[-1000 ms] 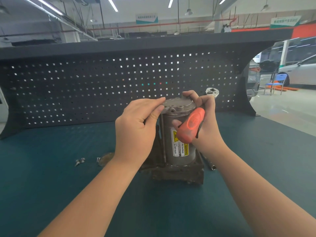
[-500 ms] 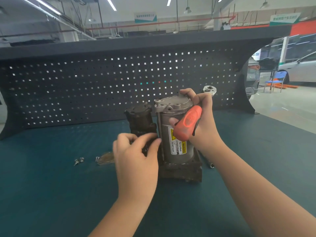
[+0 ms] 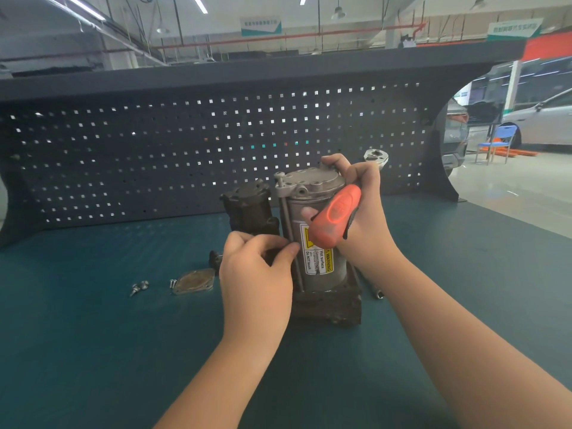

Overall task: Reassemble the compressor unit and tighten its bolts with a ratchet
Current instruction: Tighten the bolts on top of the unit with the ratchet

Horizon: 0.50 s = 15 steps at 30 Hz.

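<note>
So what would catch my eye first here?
Probably the orange ratchet handle gripped in the right hand, which also steadies the grey compressor standing upright mid-bench. The left hand pinches at a long bolt running down the compressor's side. To the left, a small plate and loose screws lie on the teal mat.

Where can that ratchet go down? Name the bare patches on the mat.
Free: the mat right of the compressor, beyond the right hand, and the wide stretch left of the loose bolts. Crowded: between the bolts, the cover plate and the left hand.
</note>
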{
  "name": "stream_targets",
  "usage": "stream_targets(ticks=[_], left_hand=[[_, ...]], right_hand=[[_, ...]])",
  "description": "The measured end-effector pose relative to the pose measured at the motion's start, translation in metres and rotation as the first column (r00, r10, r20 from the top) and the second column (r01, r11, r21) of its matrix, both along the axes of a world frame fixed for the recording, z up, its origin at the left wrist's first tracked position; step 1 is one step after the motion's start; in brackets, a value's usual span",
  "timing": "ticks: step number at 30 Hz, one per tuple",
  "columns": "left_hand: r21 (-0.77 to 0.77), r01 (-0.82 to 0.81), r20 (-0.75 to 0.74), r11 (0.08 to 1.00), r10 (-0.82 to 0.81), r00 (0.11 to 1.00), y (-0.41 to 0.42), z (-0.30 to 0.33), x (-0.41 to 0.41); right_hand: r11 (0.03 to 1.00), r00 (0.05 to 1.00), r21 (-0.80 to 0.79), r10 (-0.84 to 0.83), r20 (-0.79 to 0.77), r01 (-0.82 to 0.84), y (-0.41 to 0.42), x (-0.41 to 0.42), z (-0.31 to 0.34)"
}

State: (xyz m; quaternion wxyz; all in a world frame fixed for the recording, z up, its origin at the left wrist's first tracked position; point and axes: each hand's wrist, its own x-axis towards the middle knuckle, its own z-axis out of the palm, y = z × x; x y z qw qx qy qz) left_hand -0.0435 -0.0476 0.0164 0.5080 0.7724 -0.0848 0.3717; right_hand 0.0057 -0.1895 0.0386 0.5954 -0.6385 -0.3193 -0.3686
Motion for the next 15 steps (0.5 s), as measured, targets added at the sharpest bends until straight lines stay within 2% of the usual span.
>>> stream_targets(ticks=[15], left_hand=[[-0.051,0.022,0.052,0.998,-0.02,0.998,0.0003,-0.0097,0.0065]], right_hand=[[1.0,1.0,0.001,-0.004,0.017,0.004,0.0005,-0.0005,-0.0003]])
